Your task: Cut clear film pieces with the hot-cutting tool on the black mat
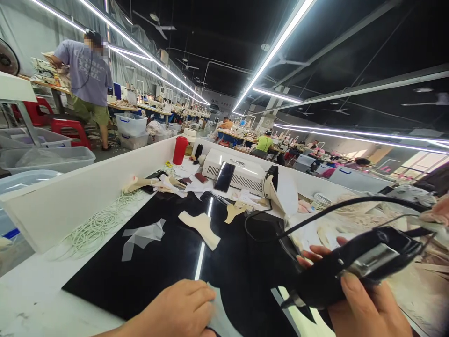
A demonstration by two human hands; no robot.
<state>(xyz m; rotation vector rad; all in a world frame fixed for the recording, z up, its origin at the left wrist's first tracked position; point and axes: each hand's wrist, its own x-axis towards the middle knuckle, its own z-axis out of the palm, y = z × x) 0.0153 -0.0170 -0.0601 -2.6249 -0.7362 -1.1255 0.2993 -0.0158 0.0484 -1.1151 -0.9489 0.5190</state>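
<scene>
Two hands (pixel 175 309) (pixel 368 313), one black tool (pixel 354 267), one red cup (pixel 180 150)

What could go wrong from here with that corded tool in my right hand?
The cord loops over the bench among loose cut pieces; moving the black tool in the right hand could drag them out of place. The left hand rests on a thin pale piece near the tool's metal plate; if that is hot, fingers may be at risk.

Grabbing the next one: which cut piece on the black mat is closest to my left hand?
The pale grey piece touching your left hand; the cream piece and clear film lie farther up the black mat.
</scene>
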